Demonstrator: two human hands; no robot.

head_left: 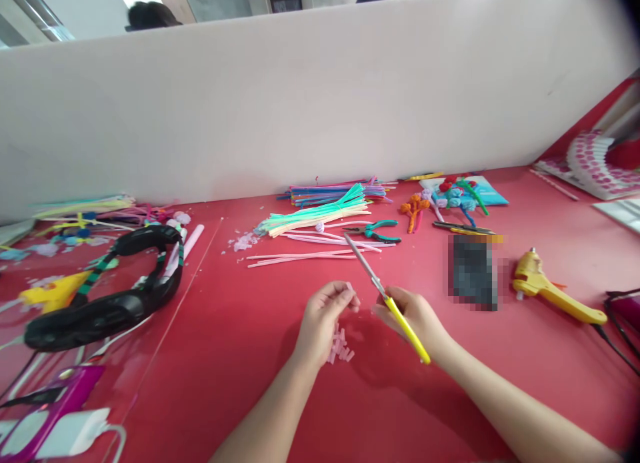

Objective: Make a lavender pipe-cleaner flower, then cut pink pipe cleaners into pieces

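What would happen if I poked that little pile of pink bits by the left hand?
The pink bits would probably scatter, since they lie loose on the red table. They're likely very light, being small and short. Most look straight, so perhaps slightly stiff.

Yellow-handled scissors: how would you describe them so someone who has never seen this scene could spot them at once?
On the red table's near side, find the person's right hand. It holds the yellow-handled scissors, tips pointing up and left towards the teal-handled pliers. Unlike the yellow glue gun lying farther right, they have long, slim metal blades.
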